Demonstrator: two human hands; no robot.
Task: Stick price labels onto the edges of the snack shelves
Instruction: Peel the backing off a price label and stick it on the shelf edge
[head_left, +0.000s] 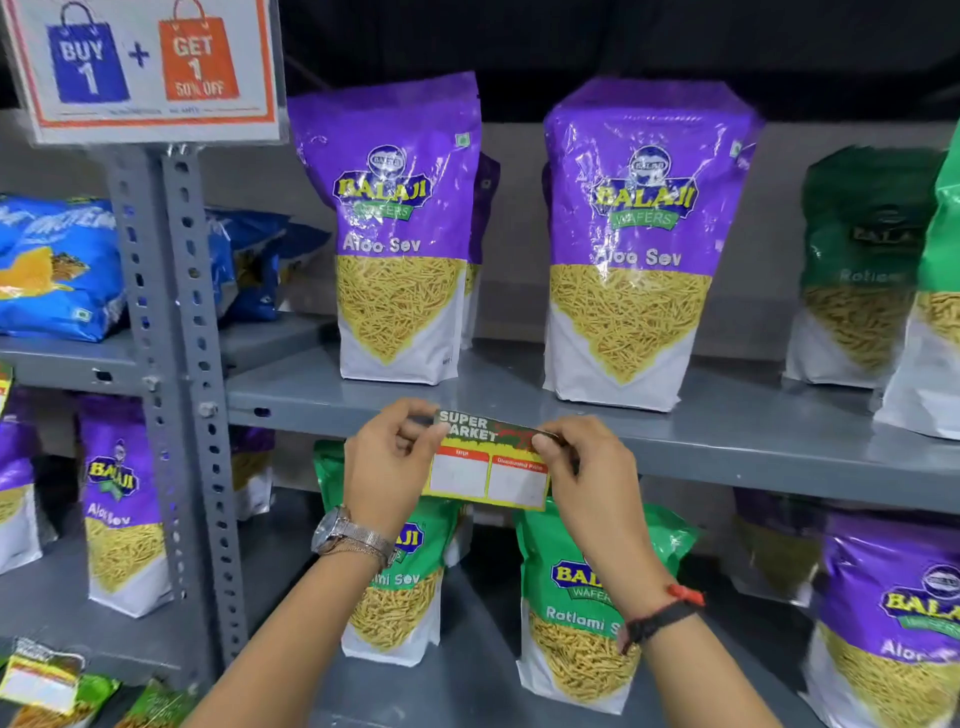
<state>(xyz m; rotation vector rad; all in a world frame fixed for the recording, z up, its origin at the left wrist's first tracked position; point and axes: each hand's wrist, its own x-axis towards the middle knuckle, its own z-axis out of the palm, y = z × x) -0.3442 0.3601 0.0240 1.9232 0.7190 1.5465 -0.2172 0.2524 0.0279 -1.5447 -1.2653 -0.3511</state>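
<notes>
We see promo sign (145, 67) at 11 o'clock. Blue snack bags (57, 265) at 9 o'clock. We note grey slotted upright (176, 364) beside them. Wristwatch (345, 535) near centre; black-red wristband (665, 613) at 5 o'clock.

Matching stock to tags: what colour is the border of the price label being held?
Yellow, on the price label; head view.

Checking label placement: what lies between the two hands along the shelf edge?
In the head view, the price label spans the gap, pinched at its top corners by the left hand and right hand, against the shelf edge.
</notes>
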